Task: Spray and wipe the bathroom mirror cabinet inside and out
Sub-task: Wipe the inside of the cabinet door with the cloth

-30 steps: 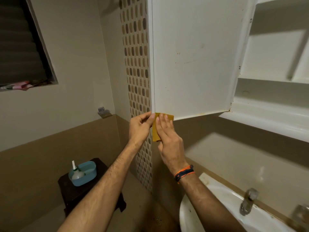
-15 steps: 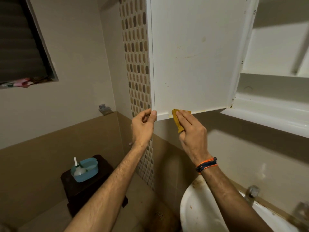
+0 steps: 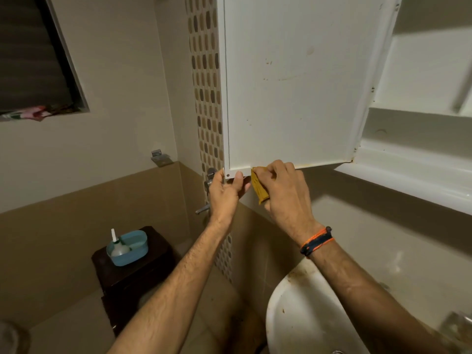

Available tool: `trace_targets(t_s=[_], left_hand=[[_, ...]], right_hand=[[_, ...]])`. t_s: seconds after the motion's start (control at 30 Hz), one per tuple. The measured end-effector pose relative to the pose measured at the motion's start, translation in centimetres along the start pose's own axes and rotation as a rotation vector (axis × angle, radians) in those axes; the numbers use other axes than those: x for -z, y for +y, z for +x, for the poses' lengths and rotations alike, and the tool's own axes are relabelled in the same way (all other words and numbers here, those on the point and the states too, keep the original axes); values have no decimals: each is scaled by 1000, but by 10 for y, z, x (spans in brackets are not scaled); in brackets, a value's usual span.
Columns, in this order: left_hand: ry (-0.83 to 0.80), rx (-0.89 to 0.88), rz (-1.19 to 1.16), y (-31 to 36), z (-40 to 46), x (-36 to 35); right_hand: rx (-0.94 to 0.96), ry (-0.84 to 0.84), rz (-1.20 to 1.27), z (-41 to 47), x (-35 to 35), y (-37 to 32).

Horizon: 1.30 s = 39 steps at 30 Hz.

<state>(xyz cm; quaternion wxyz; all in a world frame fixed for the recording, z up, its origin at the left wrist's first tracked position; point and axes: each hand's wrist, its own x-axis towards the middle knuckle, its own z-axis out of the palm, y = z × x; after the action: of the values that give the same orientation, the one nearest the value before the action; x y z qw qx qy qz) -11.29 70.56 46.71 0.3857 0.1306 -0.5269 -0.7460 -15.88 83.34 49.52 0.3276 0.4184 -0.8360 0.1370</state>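
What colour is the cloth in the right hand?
Mustard yellow cloth, seen in the head view, held by the right hand.

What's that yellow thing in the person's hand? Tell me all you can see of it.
The yellow cloth is a small mustard-coloured piece, folded or bunched. The right hand pinches it and presses its top against the bottom edge of the open white cabinet door, near the corner held by the left hand. Its lower end hangs free below the fingers.
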Motion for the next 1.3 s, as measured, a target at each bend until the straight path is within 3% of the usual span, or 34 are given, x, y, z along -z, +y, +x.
trace_targets(t_s=[0.2, 0.3, 0.53, 0.67, 0.8, 1.0, 1.1, 1.2, 1.3], left_hand=[[17, -5, -13, 1, 0, -4], [28, -7, 7, -1, 1, -5], [41, -4, 0, -3, -3, -6], [42, 6, -49, 0, -1, -7], [34, 18, -58, -1, -3, -8], [27, -3, -83, 1, -4, -7], [30, -12, -82, -1, -5, -7], [32, -11, -118, -3, -7, -8], [31, -7, -161, -4, -8, -11]], right_hand=[[-19, -326, 313, 32, 17, 24], [-29, -408, 416, 45, 27, 24], [5, -652, 487, 61, 50, 36], [-81, -391, 581, 38, 42, 45], [-83, -103, 503, 25, 26, 33], [45, -120, 183, 14, 18, 10], [18, -66, 182, 10, 21, 19], [-72, 94, 295, 6, 21, 26], [-2, 183, 325, 0, 15, 22]])
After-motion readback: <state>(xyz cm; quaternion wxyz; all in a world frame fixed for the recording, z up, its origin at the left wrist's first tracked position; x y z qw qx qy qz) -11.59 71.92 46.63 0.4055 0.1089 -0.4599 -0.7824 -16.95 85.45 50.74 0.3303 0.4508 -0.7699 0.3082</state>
